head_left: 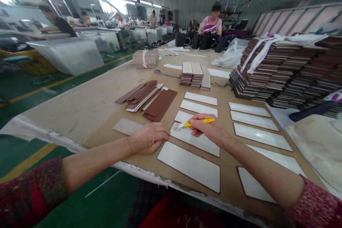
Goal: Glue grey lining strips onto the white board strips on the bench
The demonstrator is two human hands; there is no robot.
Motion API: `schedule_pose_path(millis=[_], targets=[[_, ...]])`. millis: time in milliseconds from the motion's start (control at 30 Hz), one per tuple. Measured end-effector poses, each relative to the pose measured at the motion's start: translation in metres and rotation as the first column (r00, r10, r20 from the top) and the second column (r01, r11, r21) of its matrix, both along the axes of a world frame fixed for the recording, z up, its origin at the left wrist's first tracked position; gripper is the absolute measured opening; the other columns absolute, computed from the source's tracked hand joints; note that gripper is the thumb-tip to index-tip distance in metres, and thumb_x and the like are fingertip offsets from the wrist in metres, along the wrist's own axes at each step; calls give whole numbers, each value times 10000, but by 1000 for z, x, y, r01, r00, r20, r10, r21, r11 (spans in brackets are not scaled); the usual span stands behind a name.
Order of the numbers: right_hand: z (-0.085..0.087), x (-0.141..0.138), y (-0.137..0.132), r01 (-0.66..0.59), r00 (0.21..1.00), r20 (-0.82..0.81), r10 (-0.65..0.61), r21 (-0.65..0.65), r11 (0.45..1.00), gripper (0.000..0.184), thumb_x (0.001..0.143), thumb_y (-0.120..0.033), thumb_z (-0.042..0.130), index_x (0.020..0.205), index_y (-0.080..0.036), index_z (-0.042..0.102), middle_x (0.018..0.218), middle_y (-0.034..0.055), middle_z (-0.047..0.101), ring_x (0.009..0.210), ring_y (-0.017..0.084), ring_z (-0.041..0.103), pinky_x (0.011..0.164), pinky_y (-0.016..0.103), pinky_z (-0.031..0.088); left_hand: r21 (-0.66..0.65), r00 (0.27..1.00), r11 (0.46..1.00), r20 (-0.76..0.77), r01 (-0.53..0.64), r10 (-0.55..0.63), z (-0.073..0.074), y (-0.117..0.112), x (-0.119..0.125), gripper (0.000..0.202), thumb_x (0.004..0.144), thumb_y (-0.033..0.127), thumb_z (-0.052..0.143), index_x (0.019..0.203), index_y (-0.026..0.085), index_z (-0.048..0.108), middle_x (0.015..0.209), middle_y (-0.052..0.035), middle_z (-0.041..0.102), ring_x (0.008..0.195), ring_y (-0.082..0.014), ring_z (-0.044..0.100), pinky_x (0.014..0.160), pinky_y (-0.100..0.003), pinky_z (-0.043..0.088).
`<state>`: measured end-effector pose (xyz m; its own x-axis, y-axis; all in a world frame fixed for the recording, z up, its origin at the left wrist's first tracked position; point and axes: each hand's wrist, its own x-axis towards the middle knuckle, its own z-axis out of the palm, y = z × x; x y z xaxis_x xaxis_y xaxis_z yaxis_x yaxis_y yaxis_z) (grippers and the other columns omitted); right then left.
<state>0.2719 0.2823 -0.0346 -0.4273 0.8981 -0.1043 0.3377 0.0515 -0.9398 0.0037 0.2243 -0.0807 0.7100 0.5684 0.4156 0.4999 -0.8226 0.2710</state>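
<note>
My right hand [201, 124] is closed around a yellow-handled brush [210, 120]. The brush's pale bristles touch the left end of a white-faced panel [203, 143] with thin dark edges. At that panel's left corner, the curled fingers of my left hand [151, 137] press together against its edge. Partly under my left hand lies a plain greyish strip [125, 126]. Nearer to me is another white panel [191, 165], and more white strips [200, 98] lie in a column beyond my right hand. A second column of glossy white panels [263, 137] runs to the right, partly hidden by my right forearm.
Brown strips [160, 103] lie fanned out beyond my left hand. Bundled strips [192, 73] stand farther back. Tall stacks of brown panels [283, 67] rise at right, behind a pale cloth [317, 146]. Across the table, a person [211, 25] stands behind black bags [207, 41].
</note>
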Motion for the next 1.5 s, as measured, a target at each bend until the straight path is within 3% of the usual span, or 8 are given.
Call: schedule_pose_path(millis=[100, 233, 367, 467, 633, 867, 1133, 1500], targets=[[2, 7, 2, 6, 998, 56, -5, -6, 1000, 191, 790, -337, 638, 836, -174, 727, 668, 14, 680, 569, 132, 645, 527, 202, 553, 2, 1000, 1000, 4, 2, -2, -1, 1, -1, 318, 814, 13, 458, 1015, 171, 646, 1069, -77, 682, 972, -210, 617, 891, -386, 500], [22, 21, -3, 13, 994, 105, -9, -43, 999, 168, 765, -321, 660, 784, -165, 720, 692, 28, 694, 539, 123, 627, 469, 185, 528, 3, 1000, 1000, 12, -6, 6, -3, 0, -2, 319, 813, 10, 466, 1021, 175, 643, 1072, -70, 680, 976, -205, 616, 900, -383, 499], [38, 21, -11, 51, 999, 13, -51, -50, 997, 181, 782, -313, 635, 810, -152, 712, 713, 38, 698, 547, 115, 627, 495, 183, 537, 5, 1000, 1000, 5, -5, 5, -1, 0, -1, 309, 828, 15, 461, 1021, 177, 641, 1066, -70, 678, 976, -204, 614, 896, -381, 498], [33, 9, -11, 35, 999, -26, -35, -27, 999, 197, 807, -335, 624, 824, -158, 707, 712, 36, 699, 580, 126, 649, 535, 196, 557, 5, 1000, 1000, -6, -5, 5, -1, 0, 0, 304, 846, 23, 457, 1035, 178, 638, 1072, -71, 676, 982, -208, 609, 889, -384, 496], [21, 4, -7, -20, 996, 87, 22, -24, 1000, 166, 799, -316, 634, 823, -172, 713, 707, 21, 694, 592, 137, 660, 530, 206, 557, -10, 1000, 1000, -15, -6, 6, -2, 0, -1, 321, 840, 10, 456, 1048, 178, 634, 1079, -68, 669, 986, -208, 596, 894, -391, 490], [37, 46, -19, 14, 968, 252, 1, -55, 998, 153, 789, -305, 636, 779, -170, 707, 630, 10, 663, 565, 135, 641, 504, 193, 518, 18, 1000, 1000, -13, -22, 22, 1, -1, 2, 324, 831, 4, 462, 1032, 175, 649, 1063, -70, 677, 968, -199, 600, 884, -382, 498], [35, 96, -33, 59, 945, 324, -41, -47, 997, 244, 829, -398, 607, 819, -179, 714, 616, 8, 658, 572, 131, 612, 518, 200, 500, 37, 999, 999, -41, -32, 33, 0, -3, 2, 300, 847, 19, 462, 1026, 174, 646, 1070, -71, 679, 969, -203, 605, 885, -389, 502], [45, 128, -49, 140, 940, 321, -120, -37, 990, 305, 805, -462, 629, 835, -171, 718, 687, 44, 682, 583, 145, 602, 532, 233, 495, 82, 990, 996, -130, -42, 53, 3, -3, 2, 278, 860, 51, 473, 1037, 172, 648, 1079, -74, 676, 997, -211, 602, 903, -391, 488]])
